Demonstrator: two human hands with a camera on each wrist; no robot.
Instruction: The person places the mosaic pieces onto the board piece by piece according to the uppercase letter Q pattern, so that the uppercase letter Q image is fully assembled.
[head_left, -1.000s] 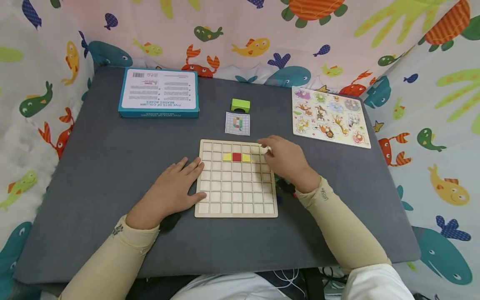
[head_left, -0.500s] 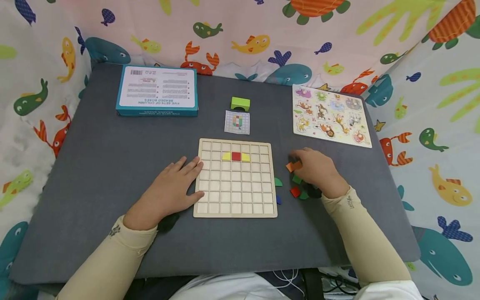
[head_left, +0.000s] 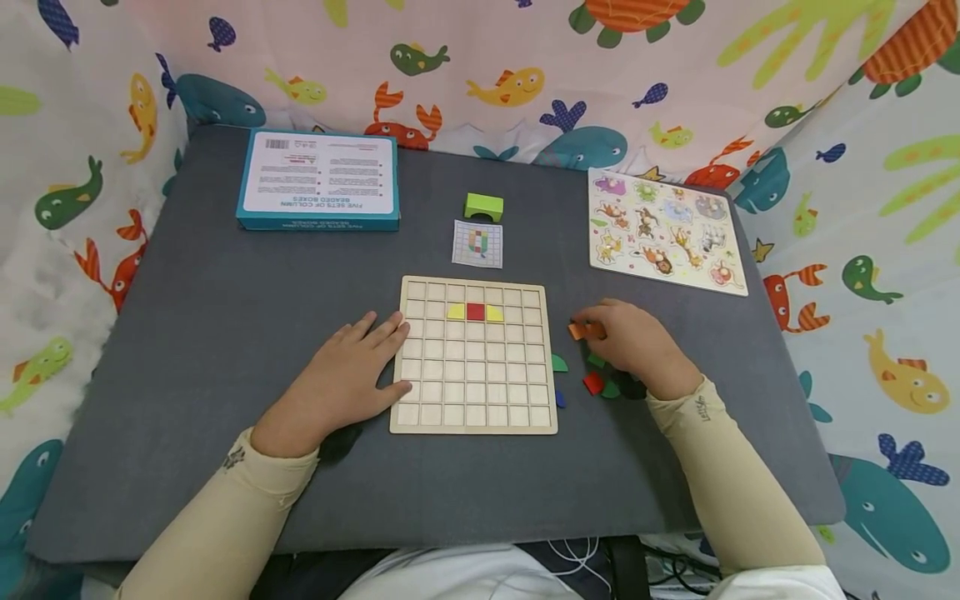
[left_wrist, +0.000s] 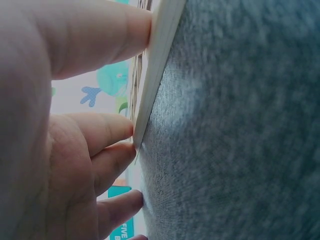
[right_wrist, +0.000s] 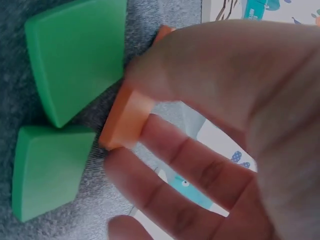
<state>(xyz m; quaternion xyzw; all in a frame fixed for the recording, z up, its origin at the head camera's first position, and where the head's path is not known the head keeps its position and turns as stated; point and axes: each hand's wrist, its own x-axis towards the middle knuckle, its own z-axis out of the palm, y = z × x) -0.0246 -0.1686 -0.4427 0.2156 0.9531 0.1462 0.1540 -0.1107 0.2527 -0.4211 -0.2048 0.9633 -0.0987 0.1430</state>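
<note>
A light wooden board [head_left: 474, 367] with a square grid lies mid-table. In one of its upper rows a red square tile [head_left: 476, 312] sits between two yellow tiles [head_left: 456, 312]. My left hand [head_left: 330, 392] rests at the board's left side, fingers spread and nearly straight, thumb and fingertips touching its edge. Right of the board, my right hand [head_left: 633, 343] pinches an orange block [right_wrist: 131, 117] between thumb and fingers, close over the table. Two green blocks [right_wrist: 77, 60] lie beside it in the right wrist view. Part of the orange block is hidden behind the thumb.
Near my right hand lie a red block [head_left: 593, 383], a green piece [head_left: 559, 363] and a blue piece [head_left: 559, 399]. Beyond the board are a pattern card [head_left: 477, 254], a lime-green block [head_left: 483, 205], a teal-edged box [head_left: 318, 179] and an animal puzzle board [head_left: 622, 250].
My right hand has gone from the board's upper right corner to the loose blocks on the right, where it grips the orange block. The left hand has stayed at the board's edge.
</note>
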